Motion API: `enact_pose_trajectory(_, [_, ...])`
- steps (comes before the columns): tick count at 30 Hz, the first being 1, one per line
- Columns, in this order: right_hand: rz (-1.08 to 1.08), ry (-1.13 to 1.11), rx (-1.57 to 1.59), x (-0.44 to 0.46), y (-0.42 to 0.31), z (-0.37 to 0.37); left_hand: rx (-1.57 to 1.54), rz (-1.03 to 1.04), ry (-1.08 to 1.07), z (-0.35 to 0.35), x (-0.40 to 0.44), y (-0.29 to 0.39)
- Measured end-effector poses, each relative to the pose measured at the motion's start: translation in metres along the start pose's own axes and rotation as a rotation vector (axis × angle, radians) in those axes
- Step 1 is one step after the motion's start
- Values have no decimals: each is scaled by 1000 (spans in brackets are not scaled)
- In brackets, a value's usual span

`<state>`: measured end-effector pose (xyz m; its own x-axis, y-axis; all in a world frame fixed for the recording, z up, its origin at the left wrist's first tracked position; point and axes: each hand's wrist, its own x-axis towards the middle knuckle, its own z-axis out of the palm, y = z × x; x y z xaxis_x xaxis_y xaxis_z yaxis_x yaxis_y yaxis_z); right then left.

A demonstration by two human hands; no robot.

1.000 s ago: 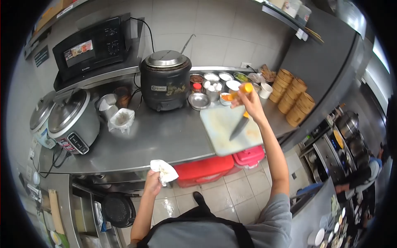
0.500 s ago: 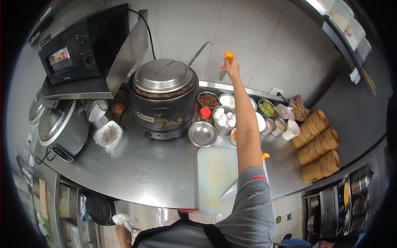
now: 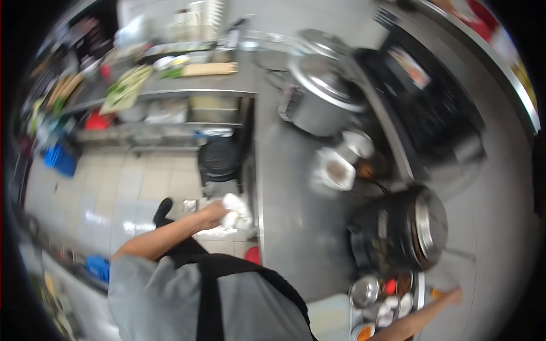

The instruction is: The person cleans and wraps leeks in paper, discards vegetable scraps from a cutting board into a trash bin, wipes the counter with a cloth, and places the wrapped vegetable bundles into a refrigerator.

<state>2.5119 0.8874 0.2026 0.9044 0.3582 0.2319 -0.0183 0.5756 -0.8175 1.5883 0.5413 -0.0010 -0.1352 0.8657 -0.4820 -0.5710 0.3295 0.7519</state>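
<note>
My left hand (image 3: 211, 214) is closed on a crumpled white cloth (image 3: 237, 212), held beside the counter's front edge above the floor. On the far side of the counter, my right hand (image 3: 452, 296) is blurred against the wall. It is closed round an orange-handled tool (image 3: 437, 293), whose kind I cannot make out now. Near that hand are a black soup kettle (image 3: 384, 233) with a metal lid, a shallow metal bowl (image 3: 364, 292), a red-lidded jar (image 3: 390, 286) and a bowl of white eggs (image 3: 388, 312). Part of a cutting board (image 3: 330, 318) shows at the bottom.
A rice cooker (image 3: 318, 102), a lined white container (image 3: 335, 174) and a black microwave (image 3: 409, 74) on a shelf stand along the steel counter (image 3: 290, 210). A black stool (image 3: 219, 159) is on the floor. Another worktable (image 3: 170, 85) bears leafy vegetables.
My view has swung left, bringing the second worktable and floor into sight. Both hands keep hold of what they held; the right stays out by the wall.
</note>
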Motion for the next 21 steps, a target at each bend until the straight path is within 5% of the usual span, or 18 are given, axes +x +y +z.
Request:
enact_pose_trajectory(2, [-465,201,232,-99,-40,45,-28,-25,-36,4,-8,15])
enact_pose_trajectory(4, [-557,-57,-57,-305,-119,97,-20,12,-101,7,-4,21])
enact_pose_trajectory(7, [-629,-756,-67,-515,-114,114,-50,6,-229,-3,1,32])
enact_pose_trajectory(9, [-59,-1495,-367,-705,-138,117,-80,-18,-300,-16,0,52])
enact_pose_trajectory(10, [103,-1734,-134,-777,-122,109,-102,-29,-327,-26,-6,69])
enact_pose_trajectory(12, [-190,-2158,-276,-888,-107,111,-170,-6,-300,-66,-5,91])
enact_pose_trajectory(14, [-5,-2074,15,-996,-85,106,-253,25,-223,-120,-12,117])
enact_pose_trajectory(16, [-16,-1971,-16,-1076,-58,108,-190,69,-249,-181,-25,148])
enact_pose_trajectory(17, [263,-1872,-89,-1102,-58,112,-169,96,-259,-210,-34,164])
enact_pose_trajectory(19, [414,-1782,-34,-1155,-48,137,-6,47,-216,-261,-68,209])
enact_pose_trajectory(21, [535,-1757,17,-1200,-33,164,143,322,-176,-335,-76,217])
